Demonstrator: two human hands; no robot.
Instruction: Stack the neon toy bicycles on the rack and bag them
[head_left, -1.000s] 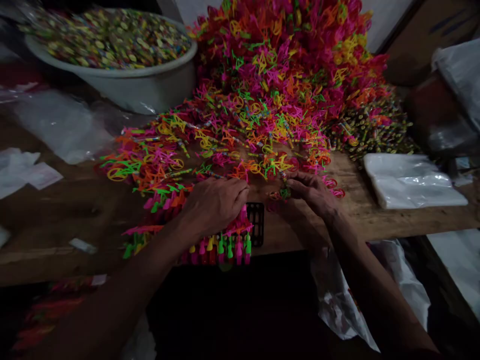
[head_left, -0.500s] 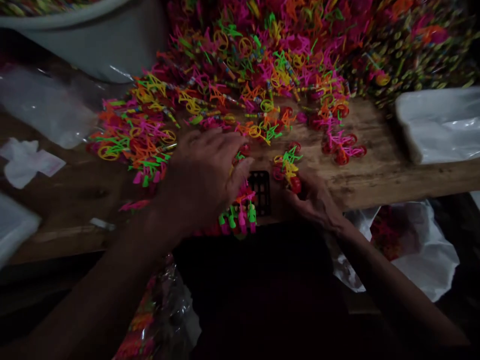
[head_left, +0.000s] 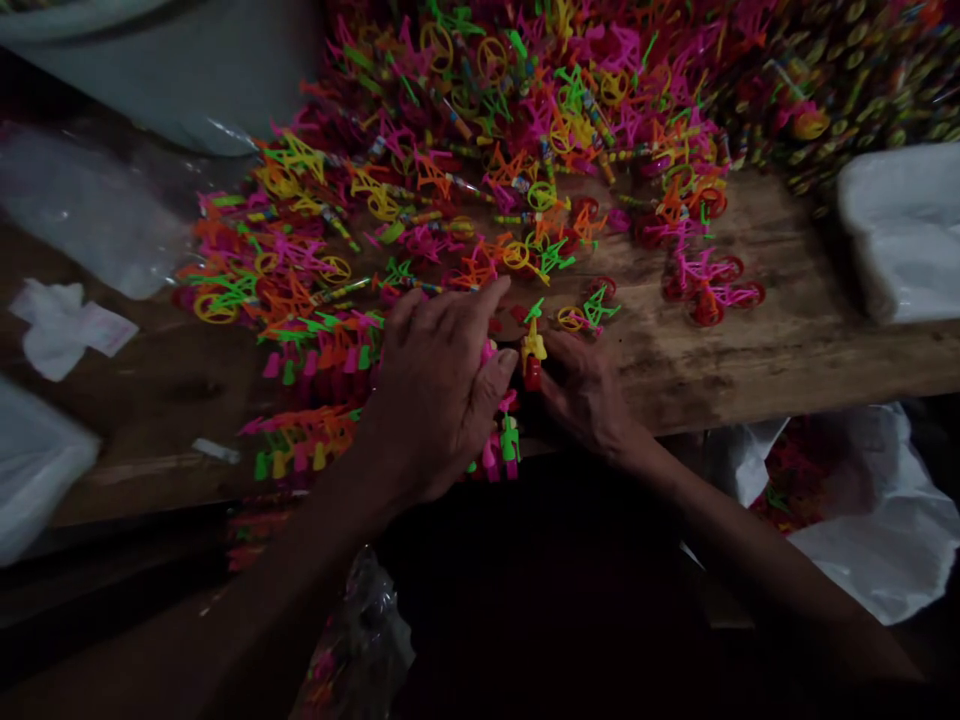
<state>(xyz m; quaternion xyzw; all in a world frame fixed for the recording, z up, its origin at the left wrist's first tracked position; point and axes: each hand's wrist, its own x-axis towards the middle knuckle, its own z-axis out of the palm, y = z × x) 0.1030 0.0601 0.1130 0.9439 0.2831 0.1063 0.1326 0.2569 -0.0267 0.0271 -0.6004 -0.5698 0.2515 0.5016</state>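
My right hand [head_left: 589, 395] pinches a small yellow-and-red toy bicycle [head_left: 533, 350] and keeps it upright at the middle of the bench's front edge. Just left of it, my left hand [head_left: 439, 390] curls palm down over a row of upright toy bicycles [head_left: 491, 450]. A pink bit shows between its thumb and forefinger; most of that piece is hidden. Beyond my right hand lies a green-and-yellow toy bicycle [head_left: 596, 312]. Left of my left hand stand neat rows of toy bicycles [head_left: 304, 440] in green, pink, orange and yellow.
A big heap of toy bicycles [head_left: 480, 120] covers the back of the wooden bench [head_left: 795, 350]. White packets [head_left: 911, 240] lie right, clear plastic bags [head_left: 90, 215] left. A grey tub [head_left: 217, 80] stands back left. An open white bag [head_left: 870, 520] hangs below the right edge.
My right hand has moved left with the yellow-and-red toy bicycle, closer to my left hand. The green-and-yellow one now lies apart from it. The dark grid holder is now covered.
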